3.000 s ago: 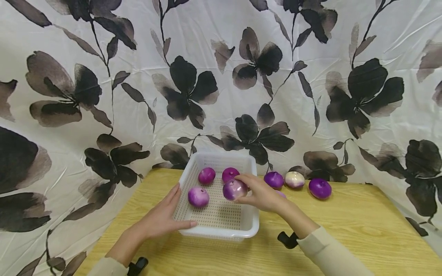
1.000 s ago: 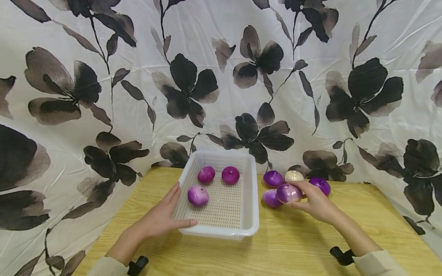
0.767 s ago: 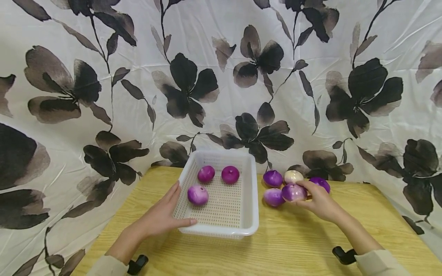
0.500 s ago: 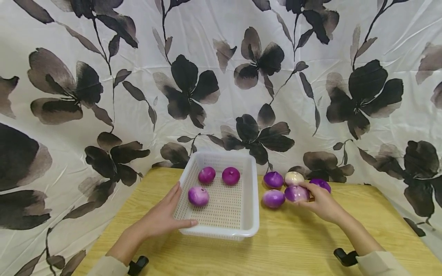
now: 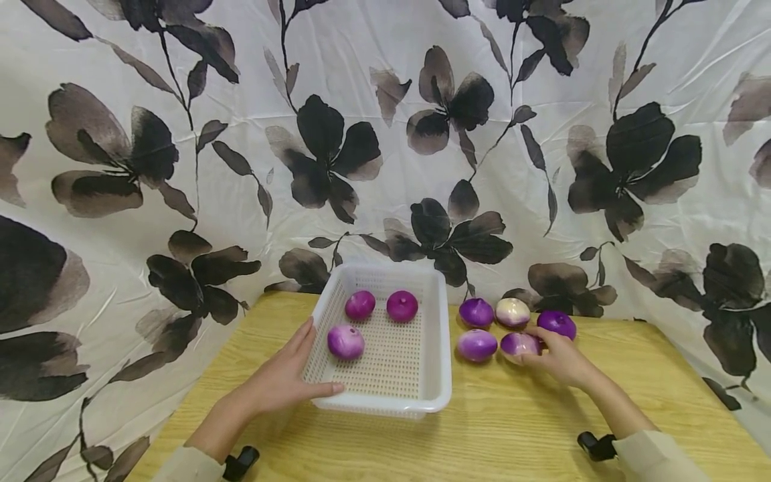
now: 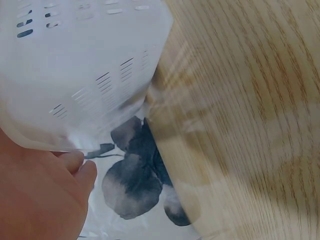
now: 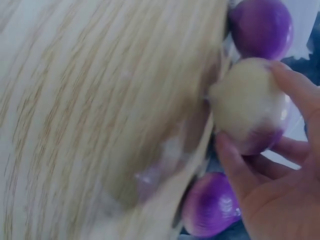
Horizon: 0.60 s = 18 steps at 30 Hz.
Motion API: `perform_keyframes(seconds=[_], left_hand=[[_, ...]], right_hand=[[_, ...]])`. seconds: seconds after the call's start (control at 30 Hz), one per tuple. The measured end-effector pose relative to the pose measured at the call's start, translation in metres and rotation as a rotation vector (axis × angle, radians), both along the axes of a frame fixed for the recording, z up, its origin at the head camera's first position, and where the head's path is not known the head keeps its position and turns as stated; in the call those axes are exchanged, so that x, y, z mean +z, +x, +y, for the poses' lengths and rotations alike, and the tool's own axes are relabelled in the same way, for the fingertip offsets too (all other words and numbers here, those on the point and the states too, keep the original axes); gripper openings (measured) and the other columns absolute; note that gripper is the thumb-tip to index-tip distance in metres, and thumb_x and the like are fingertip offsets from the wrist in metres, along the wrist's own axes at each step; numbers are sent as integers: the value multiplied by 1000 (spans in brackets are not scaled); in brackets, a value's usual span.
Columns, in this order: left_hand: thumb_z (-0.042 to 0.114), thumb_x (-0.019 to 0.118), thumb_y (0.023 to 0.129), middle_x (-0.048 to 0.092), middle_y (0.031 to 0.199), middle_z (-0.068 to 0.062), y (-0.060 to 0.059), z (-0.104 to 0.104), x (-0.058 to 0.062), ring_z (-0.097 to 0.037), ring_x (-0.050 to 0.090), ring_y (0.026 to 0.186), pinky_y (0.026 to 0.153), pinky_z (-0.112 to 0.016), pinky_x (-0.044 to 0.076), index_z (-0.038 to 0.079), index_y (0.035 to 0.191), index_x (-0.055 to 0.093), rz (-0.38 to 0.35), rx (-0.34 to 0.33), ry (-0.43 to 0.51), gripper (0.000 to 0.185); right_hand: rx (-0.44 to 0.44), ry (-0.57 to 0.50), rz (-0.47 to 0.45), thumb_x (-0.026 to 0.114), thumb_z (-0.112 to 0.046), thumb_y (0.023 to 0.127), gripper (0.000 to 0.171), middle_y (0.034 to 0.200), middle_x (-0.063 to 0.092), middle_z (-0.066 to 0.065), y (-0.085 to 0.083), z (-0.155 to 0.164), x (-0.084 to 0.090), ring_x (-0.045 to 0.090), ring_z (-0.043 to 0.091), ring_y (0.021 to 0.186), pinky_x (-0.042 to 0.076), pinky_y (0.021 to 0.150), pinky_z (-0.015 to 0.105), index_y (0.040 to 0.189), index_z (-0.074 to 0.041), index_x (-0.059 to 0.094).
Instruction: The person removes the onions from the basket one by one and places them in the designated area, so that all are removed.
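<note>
— Since three seconds back, the right hand (image 5: 557, 361) has been carrying one purple onion (image 5: 519, 344) out of the white basket (image 5: 442, 375) and across to the group on the desk (image 5: 512, 428); it is now setting it down there. Are the fingers still closed on it?

— Yes, the thumb and fingers are curling round that onion, and in the right wrist view (image 7: 250, 107) it is sitting pinched between the fingertips (image 7: 295, 82), pale on one side and purple on the other. It is resting on the desk, right in front of the right hand's fingertips.

— What is lying around that hand?

— Just to the left of the held onion a pale-purple onion (image 5: 477, 345) is sitting close beside it. Beyond the fingertips three more are lining up: a dark purple one (image 5: 476, 312), a whitish onion (image 5: 512, 312) and a deep purple onion (image 5: 557, 325), the last nearly touching the knuckles.

— And the left hand (image 5: 280, 385)?

— It is holding the near left corner of the basket, fingers lying straight along the side wall and the thumb pressing along the front rim. Three onions (image 5: 346, 341) are lying inside, past its fingertips
</note>
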<state>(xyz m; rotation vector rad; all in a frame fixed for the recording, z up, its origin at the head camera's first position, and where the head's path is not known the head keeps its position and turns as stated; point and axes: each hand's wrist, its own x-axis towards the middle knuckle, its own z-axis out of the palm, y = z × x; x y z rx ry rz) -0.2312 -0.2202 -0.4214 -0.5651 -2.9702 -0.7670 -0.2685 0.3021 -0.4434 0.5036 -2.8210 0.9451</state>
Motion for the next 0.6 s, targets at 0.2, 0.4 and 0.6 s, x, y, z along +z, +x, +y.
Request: perform_keyframes(seconds=[0.2,0.4,0.6], left_hand=[[78,71,76,2,170,-20,1,1,2,-47,19,152,119,-63,25,-4,162,13,-1,2,-7,132],[81,69,75,2,171,-19,-2,-1,2,-46,18,153,119,-63,25,-4,162,13,19,-3,-10,134],[80,70,75,1,171,-19,0,1,1,-47,18,152,119,-64,25,-4,162,13,-4,-1,-2,133]], right_hand=[[-9,-18,-78,76,-19,93,59,117,65,34,-3,4,-1,66,41,105,57,89,53,129,21,53],[-19,-6,-74,74,-22,94,61,119,64,33,-8,3,0,64,42,109,54,93,56,132,21,52],[-46,17,-75,72,-27,96,65,124,61,38,-6,5,-7,61,50,115,50,97,62,135,20,49]])
